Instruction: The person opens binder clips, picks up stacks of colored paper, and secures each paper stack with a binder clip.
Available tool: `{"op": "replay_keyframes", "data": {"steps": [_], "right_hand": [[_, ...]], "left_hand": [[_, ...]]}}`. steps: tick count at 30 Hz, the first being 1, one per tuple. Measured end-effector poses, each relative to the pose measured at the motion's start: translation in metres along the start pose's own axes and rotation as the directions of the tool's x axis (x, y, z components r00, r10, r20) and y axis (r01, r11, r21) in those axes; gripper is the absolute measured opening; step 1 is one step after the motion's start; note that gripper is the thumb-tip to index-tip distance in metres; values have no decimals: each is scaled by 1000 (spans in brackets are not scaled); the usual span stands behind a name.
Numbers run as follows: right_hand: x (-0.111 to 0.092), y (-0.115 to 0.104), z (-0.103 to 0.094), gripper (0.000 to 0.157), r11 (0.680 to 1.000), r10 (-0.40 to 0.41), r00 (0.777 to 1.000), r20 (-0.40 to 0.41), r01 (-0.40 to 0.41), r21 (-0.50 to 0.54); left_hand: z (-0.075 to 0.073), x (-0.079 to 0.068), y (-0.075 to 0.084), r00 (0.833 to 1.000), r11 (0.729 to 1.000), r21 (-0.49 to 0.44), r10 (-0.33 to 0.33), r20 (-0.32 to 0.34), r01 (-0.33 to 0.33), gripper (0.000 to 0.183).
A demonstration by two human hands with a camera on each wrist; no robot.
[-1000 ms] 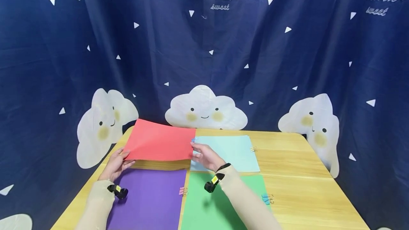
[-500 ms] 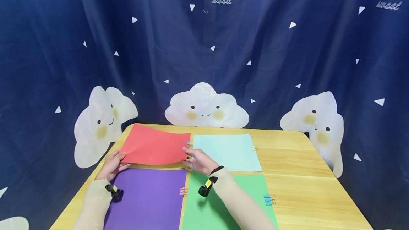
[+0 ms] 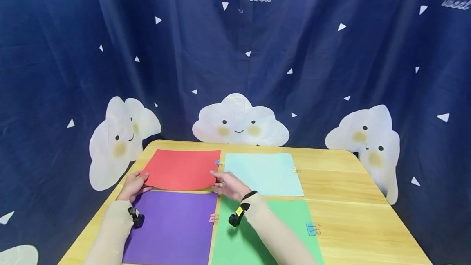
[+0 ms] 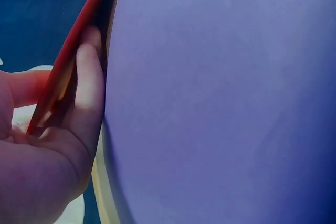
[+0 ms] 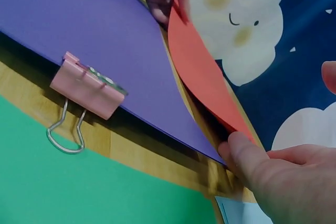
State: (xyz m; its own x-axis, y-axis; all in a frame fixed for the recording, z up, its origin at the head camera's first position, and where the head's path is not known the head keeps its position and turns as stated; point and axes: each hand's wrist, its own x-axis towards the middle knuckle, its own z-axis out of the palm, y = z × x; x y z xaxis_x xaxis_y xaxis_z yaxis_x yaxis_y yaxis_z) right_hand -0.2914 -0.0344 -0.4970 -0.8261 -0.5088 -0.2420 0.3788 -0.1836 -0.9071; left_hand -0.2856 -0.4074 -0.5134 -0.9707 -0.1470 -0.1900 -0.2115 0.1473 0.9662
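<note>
A red sheet of paper [image 3: 182,170] lies at the back left of the table, its near edge lifted and slightly bowed. My left hand [image 3: 133,186] pinches its near left corner. In the left wrist view the thumb is above the red sheet and the fingers [image 4: 89,90] reach beneath it. At the near right corner, my right hand [image 3: 229,184] pinches the same sheet between thumb and fingers. A blue binder clip [image 3: 218,162] shows at the red sheet's right edge. Just in front lies a purple sheet [image 3: 171,228] with a pink binder clip [image 5: 86,87].
Beside the red sheet is a light blue sheet [image 3: 263,175] with a yellowish clip [image 3: 295,170]. A green sheet [image 3: 268,216] with a blue clip [image 3: 311,229] lies under my right forearm. The wooden table [image 3: 353,199] backs onto a dark blue curtain [image 3: 235,44].
Both hands have lowered the red sheet toward the table, and its raised far left corner has come down. The right hand has shifted left, off the light blue sheet's edge.
</note>
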Motion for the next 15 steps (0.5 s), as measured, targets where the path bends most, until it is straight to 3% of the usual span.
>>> {"op": "replay_keyframes", "data": {"steps": [3, 6, 15], "right_hand": [[0, -1, 1, 55, 1000, 1, 1000, -3, -1, -5], [-2, -1, 2, 53, 1000, -4, 1000, -3, 4, -8], [-7, -1, 7, 17, 1000, -20, 1000, 17, 20, 20]], "left_hand": [[2, 2, 4, 999, 988, 157, 7, -42, -1, 62], [4, 4, 8, 998, 955, 297, 26, -61, -6, 68], [10, 3, 20, 999, 911, 412, 33, -24, -20, 84]]}}
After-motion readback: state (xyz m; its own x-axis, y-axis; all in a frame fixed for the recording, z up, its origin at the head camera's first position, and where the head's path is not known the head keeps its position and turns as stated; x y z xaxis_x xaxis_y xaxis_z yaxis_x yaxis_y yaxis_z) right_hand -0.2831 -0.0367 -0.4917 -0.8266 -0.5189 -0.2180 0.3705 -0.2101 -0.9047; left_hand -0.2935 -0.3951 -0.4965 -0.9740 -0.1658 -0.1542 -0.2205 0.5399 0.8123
